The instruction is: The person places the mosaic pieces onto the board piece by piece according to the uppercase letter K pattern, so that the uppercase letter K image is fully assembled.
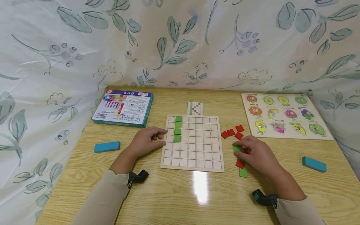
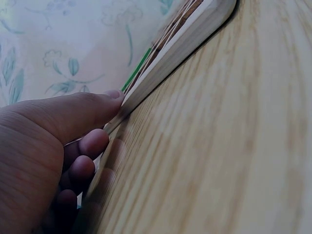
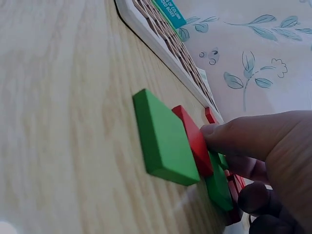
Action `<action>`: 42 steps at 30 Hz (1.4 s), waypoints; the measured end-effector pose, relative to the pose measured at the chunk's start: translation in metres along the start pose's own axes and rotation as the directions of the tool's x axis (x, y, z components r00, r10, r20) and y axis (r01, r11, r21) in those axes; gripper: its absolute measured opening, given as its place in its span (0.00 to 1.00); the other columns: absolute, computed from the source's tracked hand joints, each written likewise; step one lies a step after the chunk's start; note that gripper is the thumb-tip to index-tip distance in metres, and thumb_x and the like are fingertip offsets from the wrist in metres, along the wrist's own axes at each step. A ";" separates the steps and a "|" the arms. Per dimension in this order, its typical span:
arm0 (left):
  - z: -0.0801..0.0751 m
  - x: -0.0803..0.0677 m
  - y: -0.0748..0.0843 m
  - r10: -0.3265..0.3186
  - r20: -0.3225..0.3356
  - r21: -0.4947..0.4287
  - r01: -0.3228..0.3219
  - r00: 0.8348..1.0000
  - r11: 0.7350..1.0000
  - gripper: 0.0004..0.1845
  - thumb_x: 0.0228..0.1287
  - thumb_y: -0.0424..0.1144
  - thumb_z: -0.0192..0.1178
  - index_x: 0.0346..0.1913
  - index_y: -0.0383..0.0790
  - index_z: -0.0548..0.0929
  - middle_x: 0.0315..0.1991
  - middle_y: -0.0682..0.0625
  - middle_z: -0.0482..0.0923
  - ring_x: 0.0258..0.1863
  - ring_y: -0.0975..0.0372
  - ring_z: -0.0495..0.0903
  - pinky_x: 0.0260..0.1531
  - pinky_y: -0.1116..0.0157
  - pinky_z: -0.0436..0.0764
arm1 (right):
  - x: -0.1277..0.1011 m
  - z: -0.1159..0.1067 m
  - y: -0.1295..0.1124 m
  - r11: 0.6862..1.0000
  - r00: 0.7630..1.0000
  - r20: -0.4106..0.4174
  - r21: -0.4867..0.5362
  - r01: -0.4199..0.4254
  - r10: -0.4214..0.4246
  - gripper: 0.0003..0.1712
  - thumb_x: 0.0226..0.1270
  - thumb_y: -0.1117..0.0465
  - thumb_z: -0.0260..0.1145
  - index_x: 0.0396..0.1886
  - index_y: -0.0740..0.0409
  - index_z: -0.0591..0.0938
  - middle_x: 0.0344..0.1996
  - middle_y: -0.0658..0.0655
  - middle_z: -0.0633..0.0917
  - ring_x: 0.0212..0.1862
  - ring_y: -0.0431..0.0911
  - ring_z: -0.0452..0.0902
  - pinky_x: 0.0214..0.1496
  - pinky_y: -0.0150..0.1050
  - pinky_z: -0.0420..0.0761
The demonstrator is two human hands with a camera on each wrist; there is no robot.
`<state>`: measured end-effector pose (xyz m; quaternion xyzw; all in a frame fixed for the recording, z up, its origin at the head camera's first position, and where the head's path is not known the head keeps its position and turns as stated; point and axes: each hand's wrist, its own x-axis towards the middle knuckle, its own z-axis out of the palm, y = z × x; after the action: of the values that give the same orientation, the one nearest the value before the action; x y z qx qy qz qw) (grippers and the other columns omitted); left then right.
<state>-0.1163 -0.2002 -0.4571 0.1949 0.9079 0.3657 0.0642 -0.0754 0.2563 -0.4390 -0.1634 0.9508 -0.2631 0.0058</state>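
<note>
A square wooden grid board (image 1: 192, 169) lies mid-table, with several green tiles (image 1: 177, 131) in a column of its cells. At its left edge, my left hand (image 1: 147, 140) touches the rim with thumb and index finger spread along it. In the left wrist view, the thumb tip (image 2: 115, 95) rests at the board's rim while the other fingers bend loosely. To the right of the board, my right hand (image 1: 255, 153) pinches a green tile (image 1: 237, 148) between thumb and index finger. Nearest it are a red tile (image 1: 240, 163) and another green tile (image 3: 163, 136).
Several red tiles (image 1: 231, 132) lie beside the board's upper right. A small pattern card (image 1: 195, 108) touches its far edge. A boxed game (image 1: 122, 107) stands back left, a fruit puzzle board (image 1: 287, 115) back right. Blue blocks (image 1: 107, 147) lie at either side.
</note>
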 end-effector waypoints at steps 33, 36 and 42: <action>-0.002 -0.002 0.004 0.009 -0.015 -0.010 -0.009 1.000 1.000 0.23 0.68 0.43 0.76 0.64 0.46 0.88 0.41 0.60 0.83 0.37 0.62 0.75 0.43 0.59 0.75 | 0.034 0.012 -0.036 0.994 0.997 0.053 0.096 0.051 -0.057 0.16 0.63 0.58 0.82 0.50 0.50 0.91 0.38 0.48 0.84 0.30 0.43 0.71 0.34 0.39 0.74; -0.002 -0.002 0.004 0.017 -0.018 -0.011 -0.017 1.000 1.000 0.23 0.67 0.43 0.76 0.64 0.46 0.88 0.40 0.60 0.82 0.36 0.62 0.75 0.42 0.59 0.74 | 0.039 0.015 -0.041 0.992 0.996 0.059 0.117 0.056 -0.063 0.16 0.64 0.59 0.82 0.51 0.50 0.91 0.45 0.49 0.87 0.32 0.44 0.73 0.36 0.40 0.75; -0.002 -0.002 0.002 0.027 -0.023 -0.010 -0.027 0.999 1.000 0.23 0.67 0.43 0.76 0.63 0.45 0.89 0.40 0.59 0.82 0.36 0.62 0.74 0.42 0.59 0.73 | 0.049 0.023 -0.054 0.990 0.994 0.076 0.125 0.069 -0.079 0.16 0.63 0.59 0.83 0.50 0.50 0.91 0.50 0.51 0.88 0.39 0.46 0.75 0.42 0.44 0.77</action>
<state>-0.1142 -0.2005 -0.4543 0.2027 0.9039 0.3735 0.0498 -0.1029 0.1857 -0.4277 -0.2084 0.9252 -0.3139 0.0443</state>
